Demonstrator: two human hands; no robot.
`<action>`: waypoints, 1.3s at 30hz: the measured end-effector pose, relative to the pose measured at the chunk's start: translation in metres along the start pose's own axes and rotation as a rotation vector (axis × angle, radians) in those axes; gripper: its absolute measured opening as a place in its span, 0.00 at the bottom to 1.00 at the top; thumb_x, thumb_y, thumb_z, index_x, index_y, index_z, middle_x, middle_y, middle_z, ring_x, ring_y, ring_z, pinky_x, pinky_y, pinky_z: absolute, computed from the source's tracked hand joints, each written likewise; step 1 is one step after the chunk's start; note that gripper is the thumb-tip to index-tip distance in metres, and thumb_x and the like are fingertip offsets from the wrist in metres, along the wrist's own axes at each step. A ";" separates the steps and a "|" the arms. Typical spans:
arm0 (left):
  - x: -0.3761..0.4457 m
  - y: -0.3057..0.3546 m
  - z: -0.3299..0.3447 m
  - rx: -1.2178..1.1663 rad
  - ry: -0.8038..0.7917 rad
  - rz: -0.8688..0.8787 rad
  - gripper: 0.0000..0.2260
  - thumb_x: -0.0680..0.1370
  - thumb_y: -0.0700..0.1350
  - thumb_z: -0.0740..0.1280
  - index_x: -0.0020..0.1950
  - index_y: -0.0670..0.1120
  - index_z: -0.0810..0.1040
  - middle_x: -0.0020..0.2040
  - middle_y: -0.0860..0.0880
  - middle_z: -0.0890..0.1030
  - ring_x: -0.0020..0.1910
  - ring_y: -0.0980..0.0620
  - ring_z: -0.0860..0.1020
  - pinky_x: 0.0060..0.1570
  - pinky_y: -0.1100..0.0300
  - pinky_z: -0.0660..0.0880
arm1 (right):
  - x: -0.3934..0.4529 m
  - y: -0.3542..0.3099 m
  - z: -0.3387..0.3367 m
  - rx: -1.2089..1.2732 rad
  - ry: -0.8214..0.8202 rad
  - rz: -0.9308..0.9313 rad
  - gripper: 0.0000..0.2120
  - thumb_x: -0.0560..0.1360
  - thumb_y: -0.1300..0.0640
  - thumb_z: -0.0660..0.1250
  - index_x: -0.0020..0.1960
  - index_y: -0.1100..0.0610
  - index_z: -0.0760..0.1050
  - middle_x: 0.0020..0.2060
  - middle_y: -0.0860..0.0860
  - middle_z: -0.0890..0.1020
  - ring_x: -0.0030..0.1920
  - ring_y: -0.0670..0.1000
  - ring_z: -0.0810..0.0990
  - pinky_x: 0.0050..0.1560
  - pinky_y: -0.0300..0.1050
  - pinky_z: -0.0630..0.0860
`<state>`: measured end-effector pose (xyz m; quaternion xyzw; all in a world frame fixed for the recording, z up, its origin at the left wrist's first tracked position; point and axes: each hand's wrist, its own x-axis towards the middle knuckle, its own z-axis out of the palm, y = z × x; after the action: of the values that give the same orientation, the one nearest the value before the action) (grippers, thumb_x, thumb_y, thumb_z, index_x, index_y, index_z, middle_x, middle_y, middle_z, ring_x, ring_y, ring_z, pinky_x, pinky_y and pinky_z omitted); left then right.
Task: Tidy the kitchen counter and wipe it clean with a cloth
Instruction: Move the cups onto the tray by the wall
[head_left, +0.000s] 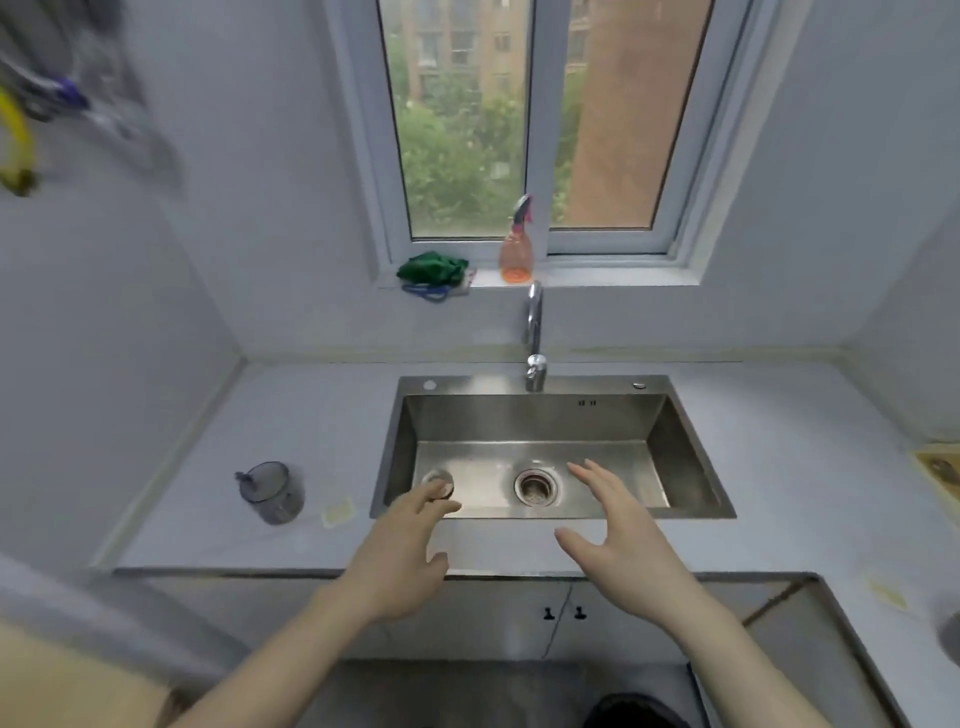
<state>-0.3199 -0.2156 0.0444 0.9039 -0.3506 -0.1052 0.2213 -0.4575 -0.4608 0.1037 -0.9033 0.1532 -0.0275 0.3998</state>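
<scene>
A pale grey counter (291, 415) runs around a steel sink (530, 384). My left hand (405, 551) reaches over the sink's front left edge, fingers relaxed, holding nothing. My right hand (618, 535) hovers over the sink's front edge with straight spread fingers, also holding nothing. A green cloth (434, 267) lies bunched on the window sill, beside an orange spray bottle (517, 249). A grey lidded cup (272, 491) stands on the counter left of the sink, with a small pale sponge-like piece (337, 512) next to it.
A chrome tap (534, 332) rises behind the sink. A round plug (439, 483) and the drain (537, 486) lie in the basin. A yellowish board (940, 467) sits at the right edge. Cabinet doors (563, 613) are below. Blurred items hang top left.
</scene>
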 end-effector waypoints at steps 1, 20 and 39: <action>-0.011 -0.018 -0.003 -0.026 0.018 -0.055 0.28 0.76 0.46 0.66 0.76 0.56 0.67 0.80 0.58 0.58 0.79 0.56 0.57 0.75 0.65 0.53 | 0.007 -0.008 0.019 0.014 -0.028 -0.014 0.32 0.77 0.51 0.69 0.77 0.41 0.60 0.75 0.33 0.58 0.75 0.34 0.55 0.74 0.36 0.56; 0.041 -0.348 -0.065 0.051 -0.170 -0.491 0.47 0.73 0.56 0.72 0.83 0.50 0.47 0.82 0.47 0.45 0.80 0.38 0.50 0.76 0.43 0.59 | 0.107 -0.111 0.224 0.038 -0.126 0.123 0.33 0.78 0.52 0.68 0.79 0.45 0.59 0.77 0.39 0.58 0.70 0.32 0.55 0.66 0.28 0.52; 0.074 -0.215 -0.053 -0.113 -0.059 -0.052 0.39 0.65 0.52 0.80 0.73 0.50 0.70 0.65 0.53 0.70 0.66 0.47 0.70 0.63 0.54 0.70 | 0.020 -0.052 0.177 0.095 0.160 0.407 0.31 0.77 0.52 0.69 0.77 0.48 0.62 0.76 0.43 0.62 0.76 0.41 0.59 0.73 0.37 0.61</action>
<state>-0.1211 -0.1079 -0.0130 0.8952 -0.3270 -0.1571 0.2589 -0.3945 -0.3079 0.0204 -0.8288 0.3621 -0.0248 0.4259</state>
